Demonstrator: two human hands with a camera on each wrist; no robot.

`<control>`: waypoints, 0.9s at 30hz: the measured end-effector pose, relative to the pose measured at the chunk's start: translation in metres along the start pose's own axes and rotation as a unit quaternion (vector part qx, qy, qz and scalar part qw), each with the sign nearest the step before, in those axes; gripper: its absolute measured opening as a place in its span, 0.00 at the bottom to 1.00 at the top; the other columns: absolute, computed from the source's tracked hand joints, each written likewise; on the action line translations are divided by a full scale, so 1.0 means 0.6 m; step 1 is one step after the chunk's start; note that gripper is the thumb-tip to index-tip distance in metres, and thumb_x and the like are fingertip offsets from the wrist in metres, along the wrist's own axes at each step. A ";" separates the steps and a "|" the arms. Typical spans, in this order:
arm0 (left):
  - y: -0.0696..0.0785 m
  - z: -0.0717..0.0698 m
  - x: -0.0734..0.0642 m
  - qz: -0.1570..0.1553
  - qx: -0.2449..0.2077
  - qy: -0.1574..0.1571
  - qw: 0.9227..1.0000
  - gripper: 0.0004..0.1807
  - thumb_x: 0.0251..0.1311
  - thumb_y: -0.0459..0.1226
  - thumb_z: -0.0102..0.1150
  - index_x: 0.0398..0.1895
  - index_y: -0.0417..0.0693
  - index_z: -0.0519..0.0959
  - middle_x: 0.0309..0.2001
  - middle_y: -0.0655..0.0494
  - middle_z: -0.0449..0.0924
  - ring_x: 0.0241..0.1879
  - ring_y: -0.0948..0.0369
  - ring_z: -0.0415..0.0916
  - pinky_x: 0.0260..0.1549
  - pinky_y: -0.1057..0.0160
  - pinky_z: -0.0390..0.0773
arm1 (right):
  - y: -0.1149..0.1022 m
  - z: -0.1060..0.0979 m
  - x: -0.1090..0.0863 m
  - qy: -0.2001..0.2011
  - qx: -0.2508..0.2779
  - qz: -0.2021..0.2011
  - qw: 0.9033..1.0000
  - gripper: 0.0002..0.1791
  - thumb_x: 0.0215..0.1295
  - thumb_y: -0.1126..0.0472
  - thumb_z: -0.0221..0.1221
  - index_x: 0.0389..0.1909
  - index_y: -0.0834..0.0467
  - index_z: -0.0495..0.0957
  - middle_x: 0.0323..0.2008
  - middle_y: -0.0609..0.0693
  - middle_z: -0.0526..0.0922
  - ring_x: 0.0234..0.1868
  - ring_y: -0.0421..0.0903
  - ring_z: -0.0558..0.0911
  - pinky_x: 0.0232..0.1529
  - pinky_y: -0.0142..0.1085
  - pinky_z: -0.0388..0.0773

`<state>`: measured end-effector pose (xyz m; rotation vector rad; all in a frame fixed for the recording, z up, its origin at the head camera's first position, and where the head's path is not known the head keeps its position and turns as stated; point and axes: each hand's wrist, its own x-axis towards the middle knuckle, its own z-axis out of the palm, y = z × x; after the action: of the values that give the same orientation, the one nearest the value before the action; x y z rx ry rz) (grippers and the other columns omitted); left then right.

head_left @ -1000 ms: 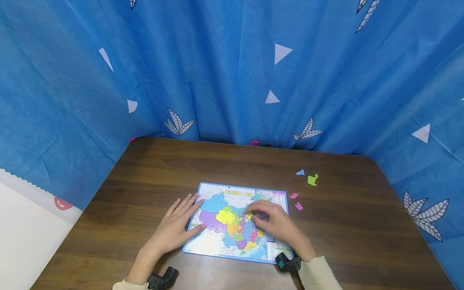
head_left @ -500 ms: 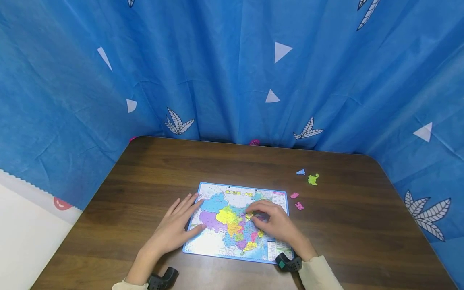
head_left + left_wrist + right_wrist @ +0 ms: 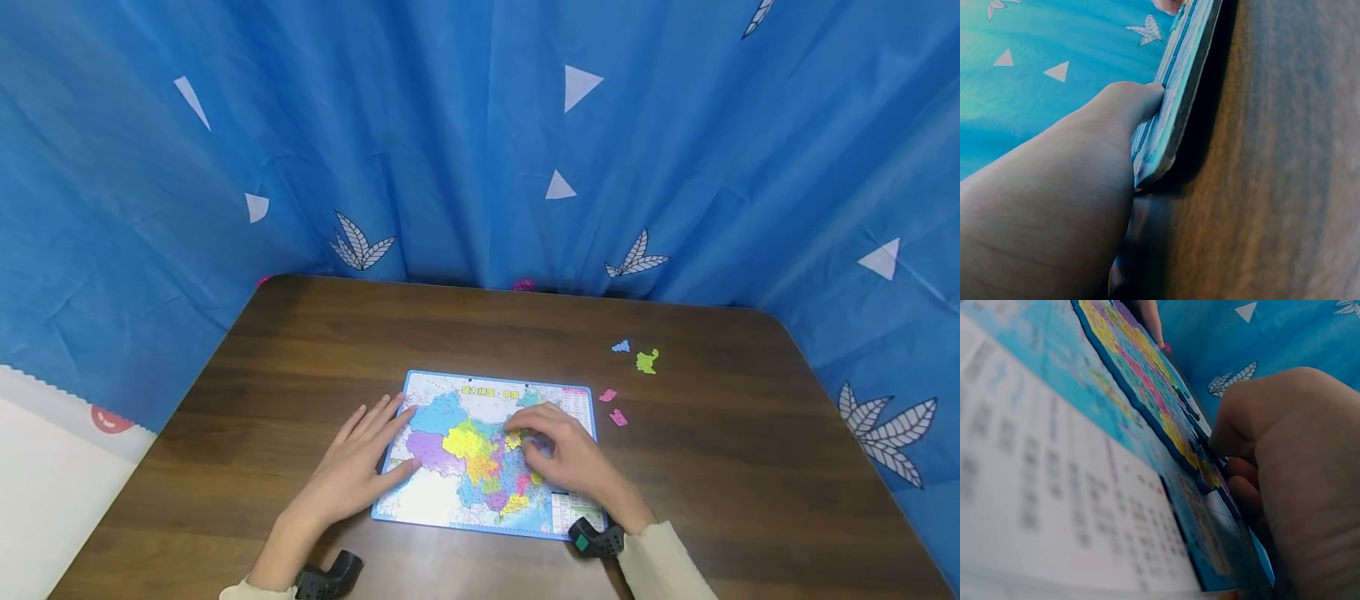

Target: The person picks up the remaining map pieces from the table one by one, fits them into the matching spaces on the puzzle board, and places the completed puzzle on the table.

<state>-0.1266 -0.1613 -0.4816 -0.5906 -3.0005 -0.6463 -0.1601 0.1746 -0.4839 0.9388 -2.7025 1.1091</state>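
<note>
A map puzzle board (image 3: pixel 426 502) with a blue rim lies flat on the table, many coloured pieces set into its middle. My left hand (image 3: pixel 348 473) rests spread over the board's left edge; in the left wrist view its thumb (image 3: pixel 1138 103) presses on the board's face. Over the right half of the map, my right hand (image 3: pixel 568 450) pinches a small yellow puzzle piece (image 3: pixel 513 439) between bent forefinger and thumb. The right wrist view shows those curled fingers (image 3: pixel 1235 425) right at the raised map pieces (image 3: pixel 1141 375); the yellow piece's contact is partly hidden there.
Loose puzzle pieces lie right of the board: two pink ones (image 3: pixel 617 417), a green one (image 3: pixel 647 361) and a small blue one (image 3: pixel 621 346). The brown wooden table (image 3: pixel 315 333) meets a blue curtain (image 3: pixel 450 167) behind.
The head view has tilted slightly, so everything sits a little higher in it. The right fingers have shifted slightly about the yellow piece, showing more of it. The left hand stays on the board.
</note>
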 end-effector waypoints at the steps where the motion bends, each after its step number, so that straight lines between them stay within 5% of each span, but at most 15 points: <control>1: 0.000 0.000 0.000 -0.003 0.001 -0.003 1.000 0.42 0.59 0.67 0.48 0.74 0.66 0.56 0.77 0.61 0.49 0.76 0.56 0.44 0.72 0.44 0.43 | -0.001 -0.001 0.001 -0.001 -0.002 0.002 1.000 0.20 0.58 0.61 0.65 0.51 0.39 0.80 0.51 0.30 0.79 0.55 0.34 0.75 0.54 0.37 0.79; 18: 0.001 -0.005 0.000 -0.010 -0.005 -0.013 1.000 0.42 0.59 0.68 0.47 0.75 0.67 0.55 0.77 0.62 0.47 0.77 0.57 0.42 0.73 0.45 0.41 | 0.000 -0.004 0.004 0.001 0.001 -0.019 1.000 0.18 0.58 0.62 0.65 0.47 0.40 0.81 0.48 0.28 0.80 0.52 0.32 0.75 0.54 0.38 0.78; 27: -0.001 0.001 0.003 0.012 0.003 0.009 1.000 0.42 0.58 0.65 0.51 0.74 0.62 0.58 0.76 0.58 0.51 0.76 0.53 0.46 0.72 0.43 0.44 | 0.001 -0.004 0.003 0.004 -0.006 -0.006 1.000 0.17 0.59 0.60 0.65 0.47 0.38 0.81 0.48 0.27 0.79 0.52 0.32 0.73 0.53 0.38 0.77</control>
<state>-0.1286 -0.1608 -0.4819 -0.6152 -2.9735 -0.6385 -0.1623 0.1756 -0.4817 0.9444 -2.6904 1.0896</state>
